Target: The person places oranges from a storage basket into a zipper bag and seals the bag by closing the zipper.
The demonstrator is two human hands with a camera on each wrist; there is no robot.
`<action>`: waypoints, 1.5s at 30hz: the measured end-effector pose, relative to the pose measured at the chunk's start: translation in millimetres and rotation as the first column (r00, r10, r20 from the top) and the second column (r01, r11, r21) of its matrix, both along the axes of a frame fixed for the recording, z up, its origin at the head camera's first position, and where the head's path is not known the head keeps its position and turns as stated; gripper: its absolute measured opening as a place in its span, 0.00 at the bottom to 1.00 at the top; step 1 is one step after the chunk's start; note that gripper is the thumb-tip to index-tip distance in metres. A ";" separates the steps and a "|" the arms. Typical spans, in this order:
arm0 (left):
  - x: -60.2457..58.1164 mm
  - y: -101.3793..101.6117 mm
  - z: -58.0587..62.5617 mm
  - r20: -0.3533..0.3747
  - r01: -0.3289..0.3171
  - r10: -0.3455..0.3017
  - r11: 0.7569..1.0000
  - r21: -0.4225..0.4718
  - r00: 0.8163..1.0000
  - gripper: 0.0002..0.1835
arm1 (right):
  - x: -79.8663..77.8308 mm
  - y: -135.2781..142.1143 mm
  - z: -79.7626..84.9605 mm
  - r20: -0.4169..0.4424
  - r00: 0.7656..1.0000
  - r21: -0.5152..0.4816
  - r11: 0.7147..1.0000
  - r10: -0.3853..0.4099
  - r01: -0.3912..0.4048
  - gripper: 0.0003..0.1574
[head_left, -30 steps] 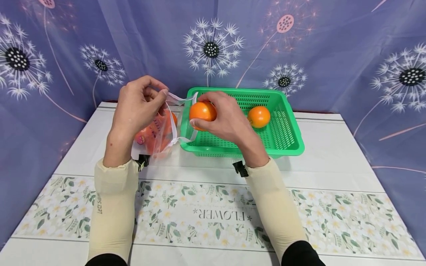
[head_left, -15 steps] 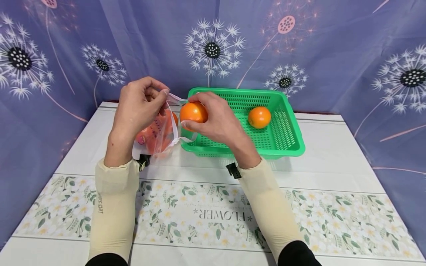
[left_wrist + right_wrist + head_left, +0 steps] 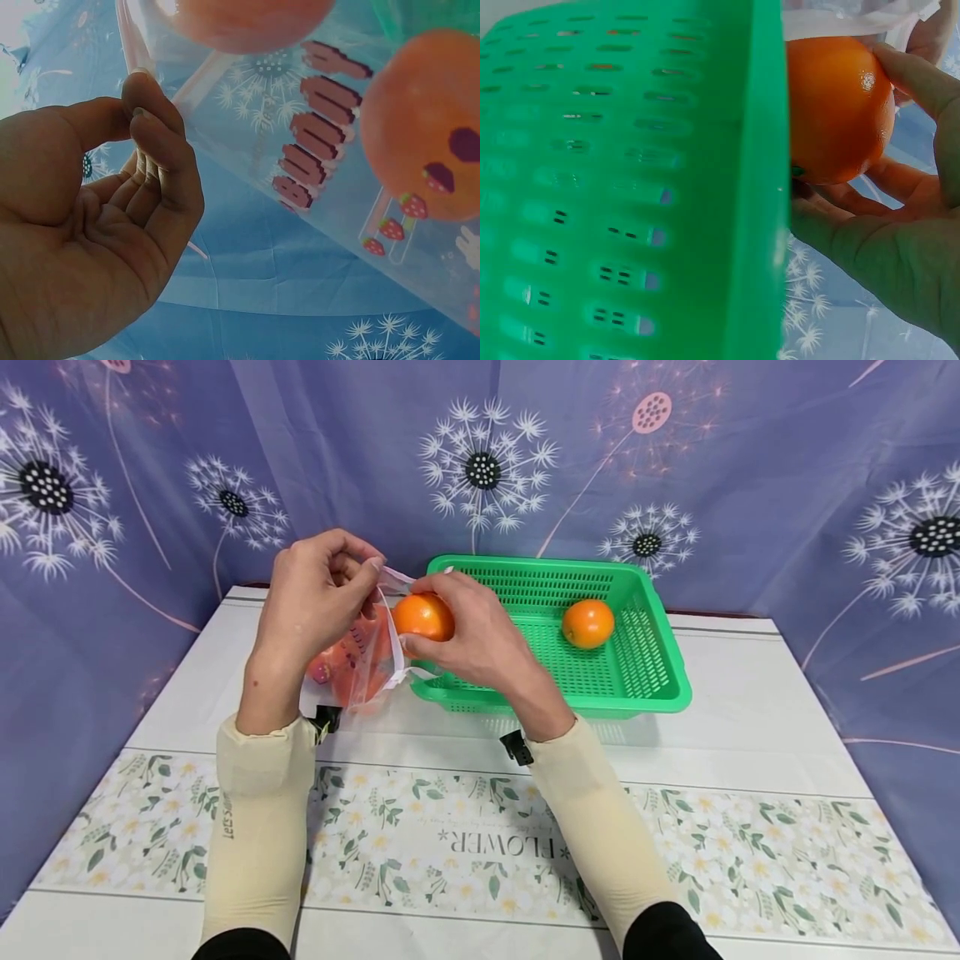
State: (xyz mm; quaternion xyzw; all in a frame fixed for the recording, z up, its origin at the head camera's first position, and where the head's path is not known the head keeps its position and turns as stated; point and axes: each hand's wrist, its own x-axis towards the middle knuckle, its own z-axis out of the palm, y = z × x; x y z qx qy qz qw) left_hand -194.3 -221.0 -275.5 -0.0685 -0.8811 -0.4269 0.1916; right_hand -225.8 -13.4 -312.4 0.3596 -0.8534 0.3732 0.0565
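My left hand [image 3: 311, 597] pinches the rim of a clear plastic bag [image 3: 315, 135] between thumb and fingertips. Printed on the bag are "BUNNY" lettering and small strawberries, and white bands edge its mouth. Orange fruit [image 3: 420, 112] shows through the plastic. My right hand [image 3: 483, 631] grips an orange [image 3: 423, 616] with fingers and thumb around it, right at the bag's mouth. In the right wrist view that orange [image 3: 840, 112] is partly hidden behind the rim of the green basket [image 3: 761, 187]. Another orange [image 3: 588, 624] lies inside the basket.
The green slotted basket [image 3: 555, 702] stands at the back of the white table, its left end beside the bag. A floral runner [image 3: 487, 860] crosses the table in front. Behind everything hangs a purple dandelion-print curtain [image 3: 360, 452].
My right hand has carried its orange leftward from over the basket to the bag's mouth. The left hand keeps its pinch on the bag and has hardly moved.
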 end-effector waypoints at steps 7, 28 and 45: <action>-0.7 0.2 -1.2 -0.008 -0.008 0.008 1.000 -0.022 1.000 0.11 | -3.2 -6.9 -6.5 0.025 0.998 -0.012 0.998 0.060 -0.060 0.32; 0.2 -0.4 1.2 0.000 -0.029 0.029 0.996 -0.089 1.000 0.12 | -8.9 -16.7 -13.7 0.058 0.964 -0.056 0.965 0.259 -0.256 0.33; 0.5 0.9 2.0 -0.009 -0.021 0.021 0.996 -0.089 1.000 0.11 | -13.2 -14.7 -20.6 0.006 0.915 -0.076 0.913 0.403 -0.401 0.26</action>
